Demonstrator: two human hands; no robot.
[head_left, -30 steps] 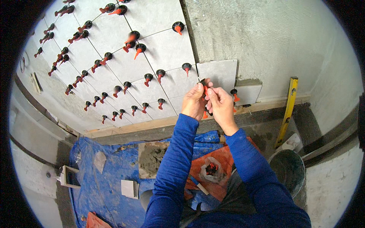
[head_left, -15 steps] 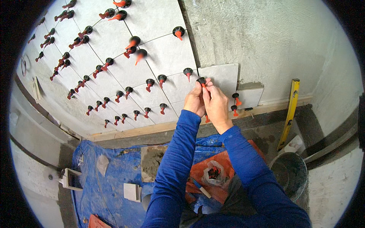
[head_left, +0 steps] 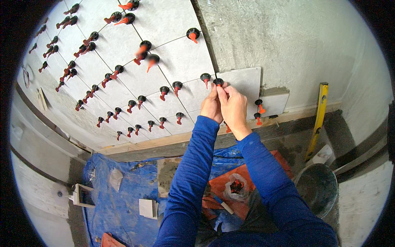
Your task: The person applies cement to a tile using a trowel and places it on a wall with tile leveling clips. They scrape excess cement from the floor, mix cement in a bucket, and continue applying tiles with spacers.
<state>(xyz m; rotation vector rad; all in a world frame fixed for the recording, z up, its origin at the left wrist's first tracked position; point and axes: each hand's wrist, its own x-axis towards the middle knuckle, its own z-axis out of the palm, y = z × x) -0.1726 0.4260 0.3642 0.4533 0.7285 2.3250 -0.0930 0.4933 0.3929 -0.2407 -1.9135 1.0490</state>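
Observation:
In front of the tiled wall, both my hands meet at a black and red tile leveling knob. It sits at the joint between the large tiles and a newer light tile to the right. The fingertips of my right hand are closed around its red handle. My left hand is beside it, with its fingers closed at the knob's lower left side and partly hidden. Just left of my fingertips, another leveling knob stands on the joint. Below right, a smaller tile carries two more knobs.
Many leveling knobs stick out of the tile joints on the left. A yellow spirit level leans at the right, above a dark bucket. Blue sheeting covers the floor, with a bag of knobs and stacked tiles.
The knob in my fingers has moved up slightly and now sits closer against the tile joint. My right hand has turned a little around its handle. The whole view has shifted slightly.

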